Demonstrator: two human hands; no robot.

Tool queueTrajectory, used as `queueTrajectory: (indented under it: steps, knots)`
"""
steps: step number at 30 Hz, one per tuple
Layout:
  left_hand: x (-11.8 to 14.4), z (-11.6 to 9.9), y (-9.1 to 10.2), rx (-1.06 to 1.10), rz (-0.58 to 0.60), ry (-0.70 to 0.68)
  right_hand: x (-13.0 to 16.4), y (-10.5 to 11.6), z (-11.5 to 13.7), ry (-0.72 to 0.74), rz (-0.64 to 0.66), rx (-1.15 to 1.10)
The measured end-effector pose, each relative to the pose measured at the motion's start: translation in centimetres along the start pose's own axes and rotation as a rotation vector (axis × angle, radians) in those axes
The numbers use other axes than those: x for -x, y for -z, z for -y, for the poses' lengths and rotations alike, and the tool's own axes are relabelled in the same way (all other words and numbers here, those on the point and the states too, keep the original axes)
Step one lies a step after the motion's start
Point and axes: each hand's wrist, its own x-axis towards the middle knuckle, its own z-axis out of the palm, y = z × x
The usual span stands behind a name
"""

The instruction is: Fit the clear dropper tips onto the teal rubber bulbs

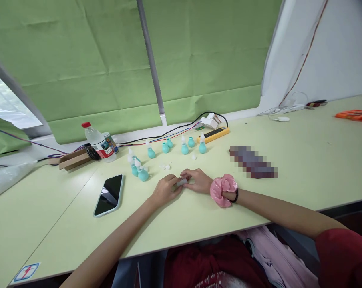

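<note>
My left hand (166, 189) and my right hand (199, 181) meet over the table, each closed with fingertips on a small translucent plastic piece (181, 182). Its exact shape is partly hidden by the fingers. Beyond my hands stand several teal squeeze bulbs, some capped with clear pointed nozzles, such as the capped bulb (143, 173) nearest my left hand. An uncapped bulb (165, 148) shows a bare neck. Small loose clear parts (167, 167) lie just past my left hand, and a single clear tip (193, 157) sits past my right.
A phone (109, 195) lies to the left. Behind it are a red-capped bottle (99, 143), a can (110, 143) and a cardboard tray (76, 159). A yellow-edged power strip (213, 135) and cables run along the back. A blurred-out object (253, 162) lies right.
</note>
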Motion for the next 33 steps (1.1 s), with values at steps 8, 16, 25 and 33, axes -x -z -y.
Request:
queueTrajectory:
  steps: [8,16,25,33]
  knots:
    - [0.3,0.2,0.2,0.057,-0.026,0.045,-0.1,0.0,0.2,0.036,0.006,0.039]
    - [-10.2,6.9,0.5,-0.025,-0.334,0.471,-0.1,-0.1,0.4,0.072,0.077,0.251]
    - [-12.7,9.0,-1.6,-0.03,-0.307,0.696,-0.3,-0.1,0.2,0.027,0.065,0.294]
    - [-3.8,1.2,1.4,0.115,-0.386,0.298,-1.1,1.6,0.5,-0.051,0.047,0.264]
